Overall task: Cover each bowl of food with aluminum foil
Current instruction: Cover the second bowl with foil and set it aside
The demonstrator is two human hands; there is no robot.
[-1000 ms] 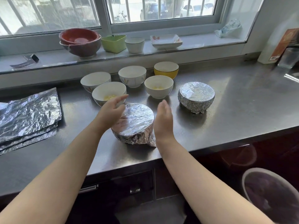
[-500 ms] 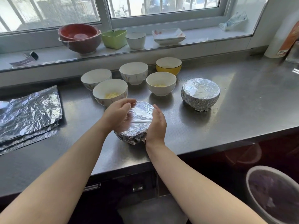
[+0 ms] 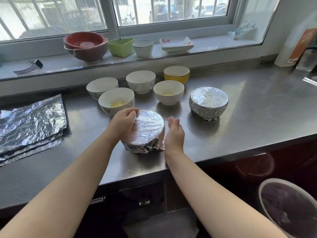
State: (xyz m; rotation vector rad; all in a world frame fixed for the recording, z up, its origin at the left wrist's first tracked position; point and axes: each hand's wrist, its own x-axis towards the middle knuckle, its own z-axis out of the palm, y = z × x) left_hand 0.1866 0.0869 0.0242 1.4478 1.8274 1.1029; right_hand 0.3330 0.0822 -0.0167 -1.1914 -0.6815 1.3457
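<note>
On the steel counter (image 3: 248, 121) right in front of me stands a foil-covered bowl (image 3: 148, 127). My left hand (image 3: 122, 125) cups its left rim, fingers curled over the foil edge. My right hand (image 3: 175, 134) hovers just right of the bowl with straight fingers, its heel beside a loose foil flap. A second foil-wrapped bowl (image 3: 208, 103) sits further right. Behind are uncovered bowls: two white ones with yellow food (image 3: 116, 100) (image 3: 169, 93), two more white ones (image 3: 102, 85) (image 3: 140, 80) and a yellow bowl (image 3: 176, 74). Foil sheets (image 3: 30, 124) lie stacked at the left.
The window sill holds stacked red bowls (image 3: 84, 45), a green container (image 3: 121, 47), a white cup (image 3: 142, 48), square plates (image 3: 176, 43) and a watch (image 3: 29, 67). An orange-labelled container (image 3: 300, 47) stands at the counter's far right. A white bin (image 3: 288, 208) sits on the floor, lower right.
Half a second ago both hands pressed the foil round the near bowl. Now my right hand has come off its side and straightened; my left hand stays on the rim.
</note>
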